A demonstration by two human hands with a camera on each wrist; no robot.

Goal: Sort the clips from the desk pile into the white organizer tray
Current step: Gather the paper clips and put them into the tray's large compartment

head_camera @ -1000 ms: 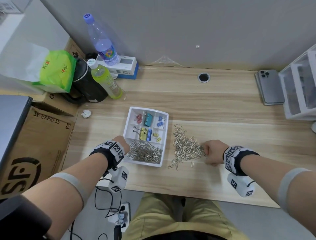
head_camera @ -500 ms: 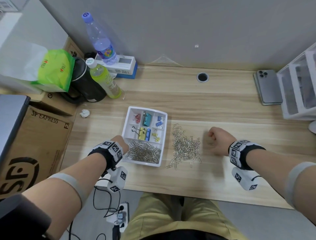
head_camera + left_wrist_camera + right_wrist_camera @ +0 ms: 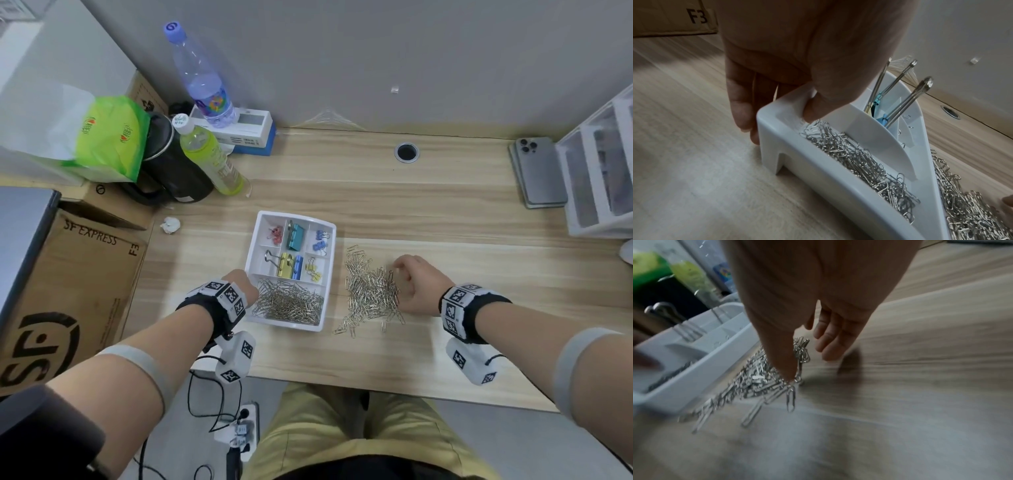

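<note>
A white organizer tray (image 3: 329, 229) stands mid-desk. Its long front compartment holds silver paper clips (image 3: 289, 303); coloured binder clips (image 3: 292, 237) fill the small back compartments. My left hand (image 3: 239, 284) grips the tray's near-left corner (image 3: 768, 120), thumb inside the rim and fingers (image 3: 740, 107) outside. A loose pile of silver paper clips (image 3: 371, 291) lies on the desk right of the tray. My right hand (image 3: 411, 284) is at the pile's right edge, fingers (image 3: 830, 344) loosely bent, thumb tip touching the clips (image 3: 756, 382). I see nothing held in it.
Two bottles (image 3: 209, 161), a black kettle (image 3: 171, 171) and a green bag stand at the back left. A cardboard box (image 3: 68, 274) is beside the desk's left edge. A phone (image 3: 539, 171) and white drawer unit (image 3: 603, 171) are at the back right.
My right hand drew back to the right of the pile, then returned to its right edge and loosened its fingers. The left hand stayed on the tray corner.
</note>
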